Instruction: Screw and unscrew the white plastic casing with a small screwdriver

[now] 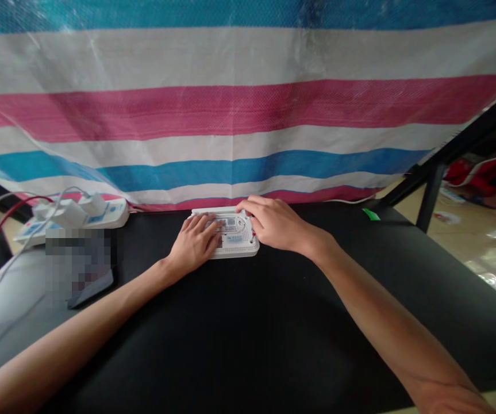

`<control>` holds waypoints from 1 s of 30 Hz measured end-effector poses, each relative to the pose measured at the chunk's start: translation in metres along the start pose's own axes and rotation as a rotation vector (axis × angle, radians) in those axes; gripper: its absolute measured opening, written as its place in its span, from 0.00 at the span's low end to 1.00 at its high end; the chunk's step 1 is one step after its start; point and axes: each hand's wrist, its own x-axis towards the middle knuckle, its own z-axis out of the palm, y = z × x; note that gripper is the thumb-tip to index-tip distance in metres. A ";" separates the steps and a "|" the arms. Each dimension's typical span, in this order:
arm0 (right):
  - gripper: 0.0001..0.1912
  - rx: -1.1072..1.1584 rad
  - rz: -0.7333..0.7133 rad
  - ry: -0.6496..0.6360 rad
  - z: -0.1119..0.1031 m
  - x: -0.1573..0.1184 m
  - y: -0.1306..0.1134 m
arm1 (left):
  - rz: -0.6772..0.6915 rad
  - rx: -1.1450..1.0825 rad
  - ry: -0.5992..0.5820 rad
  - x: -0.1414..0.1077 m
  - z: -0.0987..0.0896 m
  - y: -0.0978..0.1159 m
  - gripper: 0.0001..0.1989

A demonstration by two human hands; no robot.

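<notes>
A flat white plastic device (239, 248) lies on the black table against the striped sheet, its upper face showing printed labels, a square code and rows of small holes. I cannot make out what kind of device it is. My left hand (193, 240) rests on its left part, fingers spread flat across the surface. Bent over the upper right corner, my right hand (276, 224) grips that end with curled fingers. A small red spot shows beside the right fingertips. Both hands cover parts of the device.
A white power strip (116, 214) with plugs and cables stands at the back left. Nearer lies a dark, partly blurred-out phone-like object (95, 287). A small green packet (370, 214) is at the back right. The striped sheet (230, 109) hangs behind the table (230, 339).
</notes>
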 end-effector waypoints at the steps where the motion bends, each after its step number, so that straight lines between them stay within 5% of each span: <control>1: 0.17 0.000 0.000 -0.005 0.000 0.000 0.000 | 0.001 0.000 0.002 0.000 0.000 0.000 0.18; 30: 0.17 0.012 0.056 -0.084 -0.008 -0.002 -0.004 | 0.017 0.027 0.027 -0.001 0.002 -0.001 0.17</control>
